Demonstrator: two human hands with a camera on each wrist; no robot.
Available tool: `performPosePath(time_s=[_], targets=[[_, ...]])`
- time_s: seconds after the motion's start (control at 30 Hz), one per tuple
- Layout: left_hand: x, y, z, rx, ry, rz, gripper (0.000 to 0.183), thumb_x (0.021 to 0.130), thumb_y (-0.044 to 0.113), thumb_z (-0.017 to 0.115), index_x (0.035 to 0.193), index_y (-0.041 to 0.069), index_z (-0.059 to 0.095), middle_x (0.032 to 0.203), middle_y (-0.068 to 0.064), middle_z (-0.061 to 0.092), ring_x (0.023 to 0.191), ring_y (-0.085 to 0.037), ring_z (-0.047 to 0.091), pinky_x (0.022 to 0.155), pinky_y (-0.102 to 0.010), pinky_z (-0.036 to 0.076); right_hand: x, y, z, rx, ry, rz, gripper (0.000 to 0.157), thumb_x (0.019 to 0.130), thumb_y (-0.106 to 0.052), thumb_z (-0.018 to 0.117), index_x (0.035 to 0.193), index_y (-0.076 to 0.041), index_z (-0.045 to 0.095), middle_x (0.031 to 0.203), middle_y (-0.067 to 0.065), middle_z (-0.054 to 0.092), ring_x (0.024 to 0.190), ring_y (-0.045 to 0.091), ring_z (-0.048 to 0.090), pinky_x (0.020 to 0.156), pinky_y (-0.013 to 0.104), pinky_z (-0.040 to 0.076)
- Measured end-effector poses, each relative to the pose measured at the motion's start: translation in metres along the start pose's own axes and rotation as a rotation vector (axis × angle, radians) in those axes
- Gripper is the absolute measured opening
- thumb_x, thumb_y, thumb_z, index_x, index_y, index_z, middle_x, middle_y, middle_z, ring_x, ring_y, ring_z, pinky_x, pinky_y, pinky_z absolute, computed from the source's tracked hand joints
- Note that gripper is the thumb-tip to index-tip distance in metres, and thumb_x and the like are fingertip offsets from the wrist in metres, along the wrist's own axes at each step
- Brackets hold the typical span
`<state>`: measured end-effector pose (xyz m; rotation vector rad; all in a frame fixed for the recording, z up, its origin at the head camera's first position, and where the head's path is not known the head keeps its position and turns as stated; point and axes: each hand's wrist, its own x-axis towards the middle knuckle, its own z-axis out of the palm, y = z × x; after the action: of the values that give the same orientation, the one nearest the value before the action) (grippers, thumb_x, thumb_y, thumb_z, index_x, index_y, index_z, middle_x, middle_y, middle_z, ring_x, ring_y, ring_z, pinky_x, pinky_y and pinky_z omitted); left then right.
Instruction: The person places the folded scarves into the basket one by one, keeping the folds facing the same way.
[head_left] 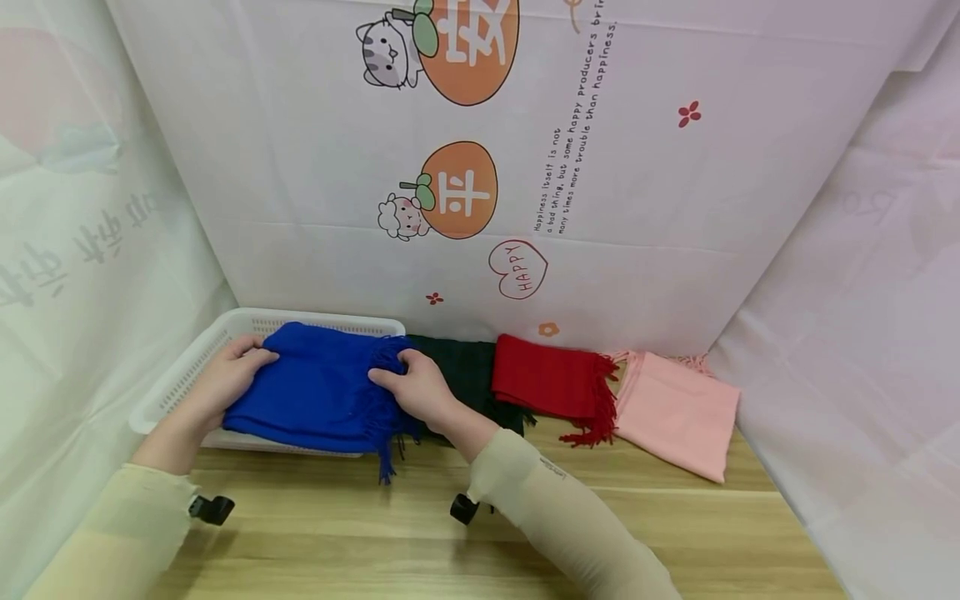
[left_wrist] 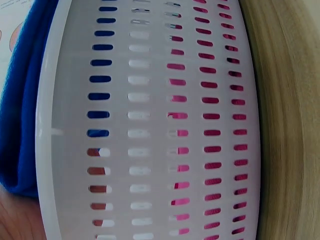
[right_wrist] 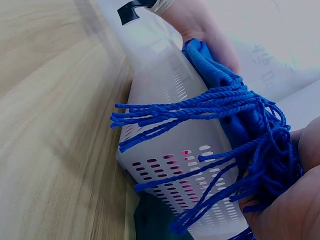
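A folded blue scarf (head_left: 315, 387) with a fringe along its right end lies over the mouth of a white perforated plastic basket (head_left: 176, 379). My left hand (head_left: 231, 377) holds the scarf by its left edge, thumb on top and fingers out of sight beneath. At the fringed end, my right hand (head_left: 422, 388) grips it the same way. Blue tassels (right_wrist: 175, 112) hang down over the basket's outer wall in the right wrist view. Through the slots of the basket wall (left_wrist: 155, 107), something pink shows inside in the left wrist view.
Right of the basket, a dark green fringed cloth (head_left: 468, 371), a folded red scarf (head_left: 547, 379) and a folded pink scarf (head_left: 678, 408) lie in a row on the wooden table (head_left: 337, 533). A printed white sheet (head_left: 637, 275) hangs behind; white sheets flank both sides.
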<state>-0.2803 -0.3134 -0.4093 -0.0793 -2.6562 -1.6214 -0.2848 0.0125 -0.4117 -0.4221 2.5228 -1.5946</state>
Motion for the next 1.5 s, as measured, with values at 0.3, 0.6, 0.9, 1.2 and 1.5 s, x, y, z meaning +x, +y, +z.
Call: performPosePath(time_s=[0.3,0.6,0.9,1.2,1.5], targets=[[0.001,-0.005,-0.007,0.056,0.024,0.006,0.035,0.118,0.031,0.052,0.129,-0.002,0.061,0.12,-0.008,0.06,0.099,-0.015,0.056,0.081,-0.028,0.049,0.006,-0.008,0.008,-0.028,0.002,0.041,0.063,0.111,-0.037,0.073,0.159,0.0,0.054,0.159,0.015,0.059,0.131,0.028,0.062,0.111,0.05,0.054],[0.005,-0.011,-0.012,0.054,0.035,0.02,0.03,0.117,0.027,0.054,0.122,-0.003,0.06,0.109,-0.002,0.059,0.094,-0.014,0.056,0.079,-0.028,0.048,0.012,-0.014,0.01,-0.086,-0.033,0.057,0.069,0.111,-0.037,0.071,0.165,-0.001,0.048,0.171,0.015,0.048,0.154,0.032,0.05,0.121,0.052,0.048],[0.004,-0.013,-0.016,0.109,0.048,0.001,0.036,0.118,0.032,0.05,0.126,-0.002,0.059,0.125,-0.015,0.058,0.102,-0.02,0.053,0.081,-0.028,0.046,0.02,-0.019,0.012,-0.122,-0.047,0.068,0.07,0.11,-0.038,0.073,0.166,-0.002,0.049,0.172,0.013,0.047,0.153,0.03,0.052,0.121,0.05,0.049],[0.004,-0.015,-0.019,0.111,0.071,-0.024,0.04,0.118,0.033,0.051,0.131,-0.003,0.058,0.139,-0.024,0.055,0.115,-0.033,0.051,0.087,-0.036,0.041,0.028,-0.028,0.019,-0.184,-0.06,0.08,0.068,0.11,-0.038,0.073,0.166,-0.006,0.05,0.171,0.009,0.05,0.123,0.02,0.062,0.11,0.04,0.054],[0.006,-0.019,-0.025,0.119,0.071,-0.032,0.041,0.118,0.037,0.051,0.129,-0.003,0.058,0.136,-0.021,0.054,0.112,-0.032,0.05,0.087,-0.038,0.041,0.032,-0.034,0.028,-0.157,-0.068,0.088,0.069,0.11,-0.037,0.074,0.166,-0.006,0.049,0.171,0.009,0.049,0.108,0.019,0.061,0.095,0.037,0.052]])
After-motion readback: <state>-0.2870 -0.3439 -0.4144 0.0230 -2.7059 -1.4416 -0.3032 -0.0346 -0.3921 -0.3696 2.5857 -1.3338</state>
